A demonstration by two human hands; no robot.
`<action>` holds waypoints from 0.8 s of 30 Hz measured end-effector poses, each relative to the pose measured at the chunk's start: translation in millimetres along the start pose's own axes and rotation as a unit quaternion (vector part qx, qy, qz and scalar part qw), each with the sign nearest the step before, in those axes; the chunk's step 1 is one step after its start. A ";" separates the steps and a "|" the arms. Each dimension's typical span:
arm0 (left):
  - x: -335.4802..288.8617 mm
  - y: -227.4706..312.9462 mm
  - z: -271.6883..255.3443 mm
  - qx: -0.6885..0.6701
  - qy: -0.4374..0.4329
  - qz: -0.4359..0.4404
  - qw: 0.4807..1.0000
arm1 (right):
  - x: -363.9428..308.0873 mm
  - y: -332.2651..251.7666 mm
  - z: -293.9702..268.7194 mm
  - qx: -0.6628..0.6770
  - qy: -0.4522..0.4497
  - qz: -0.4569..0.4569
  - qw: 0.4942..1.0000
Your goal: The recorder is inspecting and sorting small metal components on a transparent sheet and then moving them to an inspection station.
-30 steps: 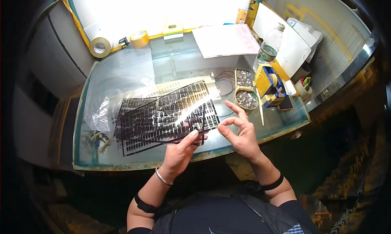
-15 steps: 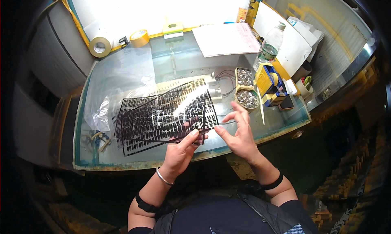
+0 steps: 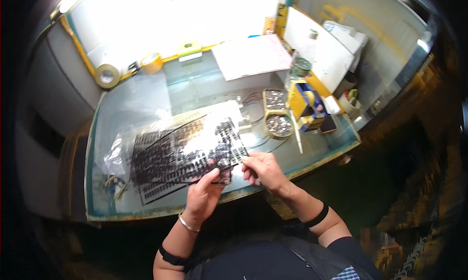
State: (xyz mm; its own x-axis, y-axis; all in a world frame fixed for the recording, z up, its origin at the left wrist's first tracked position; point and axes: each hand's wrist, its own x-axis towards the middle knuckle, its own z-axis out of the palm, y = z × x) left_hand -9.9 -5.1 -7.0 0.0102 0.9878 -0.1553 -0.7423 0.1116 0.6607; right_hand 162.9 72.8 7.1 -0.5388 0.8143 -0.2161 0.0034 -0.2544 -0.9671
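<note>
Several see-through plastic sheets (image 3: 168, 158) printed with rows of black marks lie overlapped and fanned, tilted above the glass tabletop. My left hand (image 3: 204, 196) is closed on their near edge, thumb on top and fingers underneath. At the near right corner of one sheet, my right hand (image 3: 265, 171) is closed in a pinch, with the thumb and curled fingers on that corner. Glare washes out the middle of the sheets. Under their far side shows a pale cream strip or panel (image 3: 222, 107), partly covered.
Two small trays of bits, one squarish (image 3: 274, 99) and one rounded (image 3: 279, 126), stand right of the sheets. Beside them are a blue-yellow tape dispenser (image 3: 306, 107) and a plastic bottle (image 3: 302, 63). Tape rolls (image 3: 107, 75) and papers (image 3: 251, 57) line the back; clear plastic film (image 3: 141, 97) lies left.
My right hand has gone from open fingers beside the sheets to a pinch on a corner. The fanned sheets have shifted against each other, and the whole view has moved slightly.
</note>
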 end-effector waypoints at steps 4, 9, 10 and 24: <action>-4.6 -0.2 -2.4 -0.009 0.030 0.031 0.999 | -4.2 -23.3 -29.6 -0.017 0.063 -0.077 0.995; -1.2 0.4 9.0 0.010 0.036 0.028 0.999 | -22.4 -89.7 -149.3 -0.428 0.348 -0.279 0.786; -1.0 0.0 11.2 0.007 0.047 0.029 0.998 | -22.7 -94.0 -165.3 -0.478 0.331 -0.246 0.775; -5.6 1.2 3.1 0.002 0.067 0.022 0.997 | -7.3 -91.4 -156.2 -0.547 0.349 -0.163 0.743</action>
State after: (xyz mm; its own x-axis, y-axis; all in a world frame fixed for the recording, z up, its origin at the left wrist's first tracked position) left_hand -8.7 -10.1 -3.0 -0.1130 0.9682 -0.2232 -0.7368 0.0690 0.6726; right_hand 298.1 171.6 76.1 -0.0946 0.9088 0.4064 0.8573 0.2818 -0.4308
